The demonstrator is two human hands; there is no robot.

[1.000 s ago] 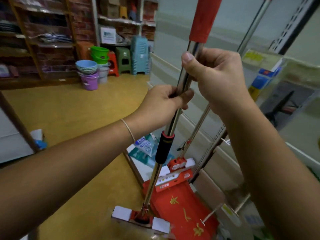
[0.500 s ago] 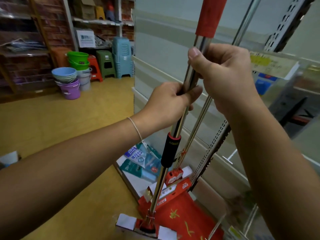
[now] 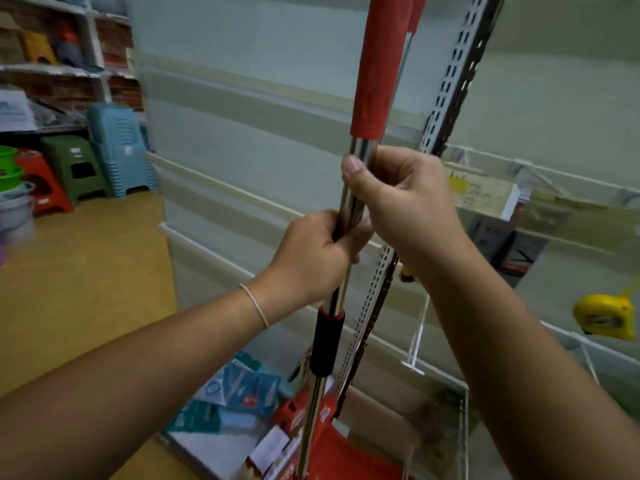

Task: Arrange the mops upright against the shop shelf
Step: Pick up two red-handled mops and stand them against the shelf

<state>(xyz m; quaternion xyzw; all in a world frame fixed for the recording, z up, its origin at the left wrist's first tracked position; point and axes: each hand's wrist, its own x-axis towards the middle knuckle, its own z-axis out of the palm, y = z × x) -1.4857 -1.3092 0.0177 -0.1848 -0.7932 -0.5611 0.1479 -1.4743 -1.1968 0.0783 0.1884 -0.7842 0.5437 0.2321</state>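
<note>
I hold a mop (image 3: pixel 358 174) with a shiny metal pole, a red grip at the top and a black collar lower down. It stands nearly upright in front of the shop shelf (image 3: pixel 457 67). My right hand (image 3: pixel 401 199) grips the pole just under the red grip. My left hand (image 3: pixel 311 254) grips it right below, above the black collar. A second mop pole (image 3: pixel 410 26) with a red top shows just behind the first, close to the perforated shelf post. The mop heads (image 3: pixel 294 441) at the floor are red and white, partly cut off by the frame edge.
Packets (image 3: pixel 239 386) lie on the shelf's base by the mop heads. A yellow tape measure (image 3: pixel 604 317) and other goods hang on the shelf at right. Plastic stools (image 3: pixel 119 150) and buckets stand at far left on the yellow floor (image 3: pixel 83 282).
The mop has swung from a slant to nearly upright and closer to the shelf, now lined up with the second pole. Both hands keep the same grip; the view shifted right.
</note>
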